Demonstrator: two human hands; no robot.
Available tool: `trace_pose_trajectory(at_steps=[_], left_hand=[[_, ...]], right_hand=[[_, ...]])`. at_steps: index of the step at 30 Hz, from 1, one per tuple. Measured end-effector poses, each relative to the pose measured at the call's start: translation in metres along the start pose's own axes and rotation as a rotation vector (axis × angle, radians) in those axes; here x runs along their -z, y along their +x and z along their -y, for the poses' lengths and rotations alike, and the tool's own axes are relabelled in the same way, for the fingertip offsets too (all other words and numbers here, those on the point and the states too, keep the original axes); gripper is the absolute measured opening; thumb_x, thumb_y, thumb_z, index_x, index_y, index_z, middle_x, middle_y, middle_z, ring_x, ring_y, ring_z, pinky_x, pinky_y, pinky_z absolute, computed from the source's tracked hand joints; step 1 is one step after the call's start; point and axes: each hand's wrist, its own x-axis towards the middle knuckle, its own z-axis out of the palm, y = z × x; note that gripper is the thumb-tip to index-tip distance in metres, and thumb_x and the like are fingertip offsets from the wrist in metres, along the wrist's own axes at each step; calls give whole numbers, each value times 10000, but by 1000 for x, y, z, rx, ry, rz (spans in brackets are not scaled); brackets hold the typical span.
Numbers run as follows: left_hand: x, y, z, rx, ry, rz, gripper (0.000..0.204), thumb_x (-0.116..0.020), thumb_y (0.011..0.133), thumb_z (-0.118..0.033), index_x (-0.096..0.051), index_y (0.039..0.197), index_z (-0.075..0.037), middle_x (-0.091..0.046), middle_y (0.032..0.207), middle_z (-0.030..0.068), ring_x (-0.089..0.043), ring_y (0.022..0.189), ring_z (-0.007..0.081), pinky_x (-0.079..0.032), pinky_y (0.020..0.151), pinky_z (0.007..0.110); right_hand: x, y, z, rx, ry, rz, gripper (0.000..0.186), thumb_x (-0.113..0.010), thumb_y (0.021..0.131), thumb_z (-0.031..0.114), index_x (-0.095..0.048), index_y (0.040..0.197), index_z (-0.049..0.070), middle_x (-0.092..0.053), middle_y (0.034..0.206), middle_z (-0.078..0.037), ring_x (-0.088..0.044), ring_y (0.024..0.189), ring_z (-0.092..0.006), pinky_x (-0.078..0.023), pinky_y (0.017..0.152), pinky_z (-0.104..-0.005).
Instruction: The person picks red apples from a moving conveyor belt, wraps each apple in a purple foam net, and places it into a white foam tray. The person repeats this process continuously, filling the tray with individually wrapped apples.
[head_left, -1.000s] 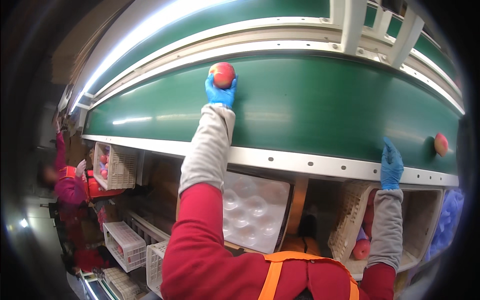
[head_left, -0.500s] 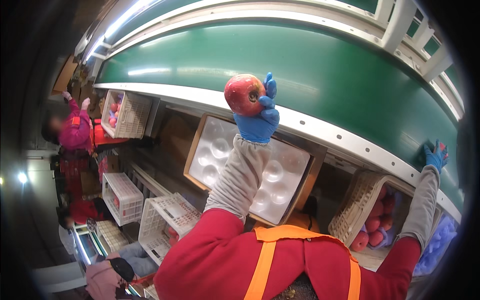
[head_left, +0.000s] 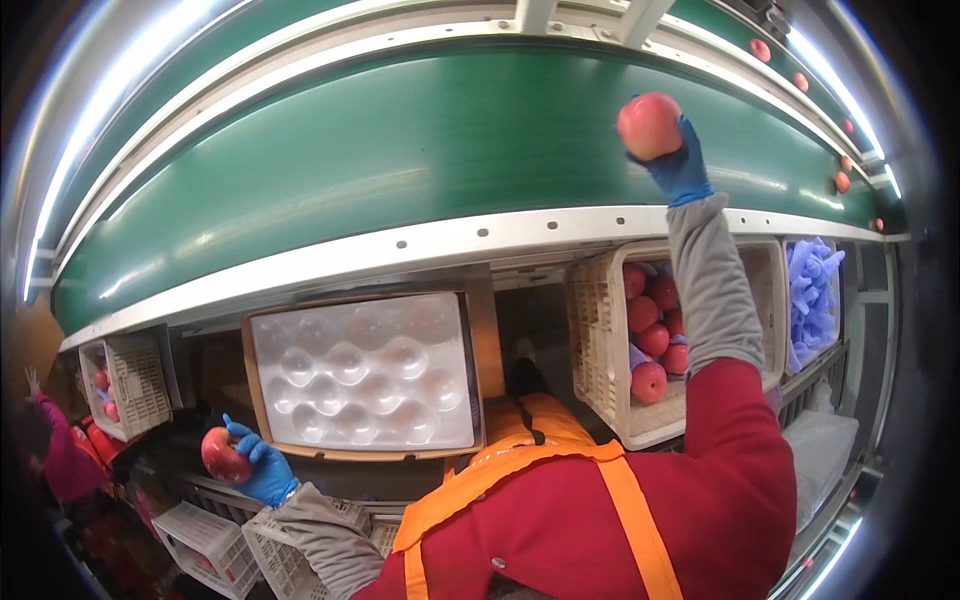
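At lower left, the left hand grips a red apple; at upper right, the right hand grips a pinkish apple over the belt. Both are smooth and round; their long axes I cannot tell.

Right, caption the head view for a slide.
Left hand holds a darker apple near the white tray; right hand, a paler apple above the green belt.

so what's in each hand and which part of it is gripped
The left hand holds a dark red apple by its right side as pictured; the right hand holds a pinkish apple around its lower right side.
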Motion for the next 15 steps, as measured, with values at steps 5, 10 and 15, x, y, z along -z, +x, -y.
trace_pose_trajectory(at_steps=[5, 10, 15], left_hand=[[30, -79, -67, -279, 75, -128, 760, -726, 751, -308, -376, 1340, 22, -482, 1318, 220, -592, 966, 292, -515, 670, 339], [97, -185, -143, -870, 170, -553, 722, -753, 726, -383, -466, 1297, -46, -488, 1299, 184, -502, 1157, 359, -526, 862, 426], [98, -263, -173, -1217, 195, -773, 402, -626, 820, -353, -572, 1083, -54, -596, 991, 113, -580, 923, 255, -509, 773, 417]], right_hand=[[-117, -39, -81, -209, 269, 490, 927, -669, 738, 571, -309, 1418, 53, -479, 1305, -205, -532, 1150, -369, -557, 801, -469], [-223, -92, -168, 400, -510, 654, 987, -915, 527, 163, -367, 1344, 76, -421, 1375, -156, -427, 1264, -338, -357, 1053, -447], [-308, -150, -240, 873, -773, 934, 926, -882, 582, 221, -357, 1333, 91, -468, 1304, -175, -455, 1209, -381, -362, 1014, -490]])
